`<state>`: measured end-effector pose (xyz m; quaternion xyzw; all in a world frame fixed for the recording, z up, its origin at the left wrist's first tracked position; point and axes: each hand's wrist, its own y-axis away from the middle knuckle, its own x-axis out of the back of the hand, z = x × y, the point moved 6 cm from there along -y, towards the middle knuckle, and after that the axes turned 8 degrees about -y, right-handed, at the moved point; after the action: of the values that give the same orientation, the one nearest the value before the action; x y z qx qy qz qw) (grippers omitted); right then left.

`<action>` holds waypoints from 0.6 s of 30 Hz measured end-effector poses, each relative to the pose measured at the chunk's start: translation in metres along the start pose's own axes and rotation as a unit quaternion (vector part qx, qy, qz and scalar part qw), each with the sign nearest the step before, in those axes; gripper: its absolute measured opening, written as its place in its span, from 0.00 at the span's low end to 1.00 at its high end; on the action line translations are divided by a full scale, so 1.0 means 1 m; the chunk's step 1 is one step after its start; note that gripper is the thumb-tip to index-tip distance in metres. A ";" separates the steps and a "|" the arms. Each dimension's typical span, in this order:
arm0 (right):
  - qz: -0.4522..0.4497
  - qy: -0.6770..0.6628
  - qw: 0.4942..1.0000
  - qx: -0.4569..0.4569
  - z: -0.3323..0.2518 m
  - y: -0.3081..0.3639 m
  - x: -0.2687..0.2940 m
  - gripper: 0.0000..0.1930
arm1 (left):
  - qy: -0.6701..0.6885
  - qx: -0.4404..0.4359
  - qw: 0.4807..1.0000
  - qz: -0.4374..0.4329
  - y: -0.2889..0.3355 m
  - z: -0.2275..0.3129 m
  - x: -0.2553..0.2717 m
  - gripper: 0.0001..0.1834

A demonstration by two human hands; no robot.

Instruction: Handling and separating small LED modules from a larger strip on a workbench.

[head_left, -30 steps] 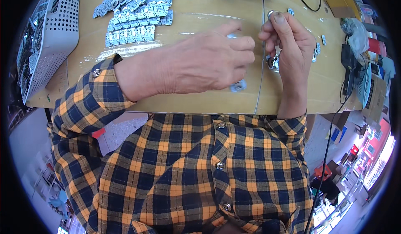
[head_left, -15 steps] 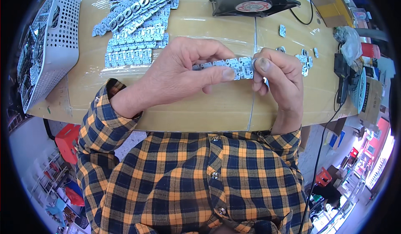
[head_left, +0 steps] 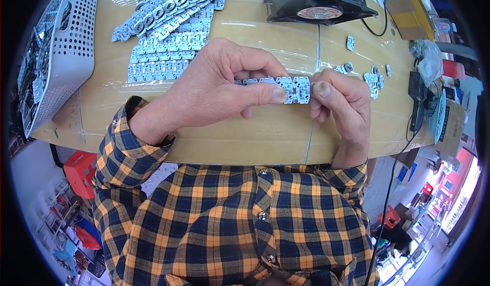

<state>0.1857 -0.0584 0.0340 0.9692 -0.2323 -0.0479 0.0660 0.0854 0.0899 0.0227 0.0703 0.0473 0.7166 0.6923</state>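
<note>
Here the left grip (head_left: 217, 84) pinches a board strip (head_left: 300, 90) jutting toward the right grip (head_left: 343, 100), whose hold is unclear.

Over the front of the table (head_left: 240, 138), a strip of boards (head_left: 301, 90) is being held, its left part in the left hand (head_left: 219, 79), its right end at the right hand (head_left: 341, 94). Behind the left hand, piled strips (head_left: 163, 46) are being borne by the table, some being overlapped by others. Left of them, the table's edge is being occupied by a basket (head_left: 79, 36). Behind the right hand, space is being taken up by a fan (head_left: 316, 0), its right side being neighboured by a box (head_left: 408, 15). Right of that hand, loose boards (head_left: 375, 84) are being carried.
</note>
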 end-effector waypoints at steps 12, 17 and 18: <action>-0.043 0.078 0.995 0.033 0.009 -0.006 -0.013 0.17 | -0.003 0.025 0.998 -0.050 -0.002 -0.009 0.000 0.10; 0.002 -0.095 0.993 -0.070 0.015 -0.006 -0.014 0.18 | 0.078 0.039 0.995 -0.038 -0.001 -0.002 0.001 0.11; 0.003 -0.094 0.993 -0.069 0.016 -0.007 -0.017 0.18 | 0.078 0.038 0.995 -0.040 -0.002 -0.004 -0.001 0.11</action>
<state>0.1718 -0.0462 0.0179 0.9528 -0.2366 -0.1543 0.1111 0.0868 0.0894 0.0185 0.0386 0.1307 0.6895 0.7113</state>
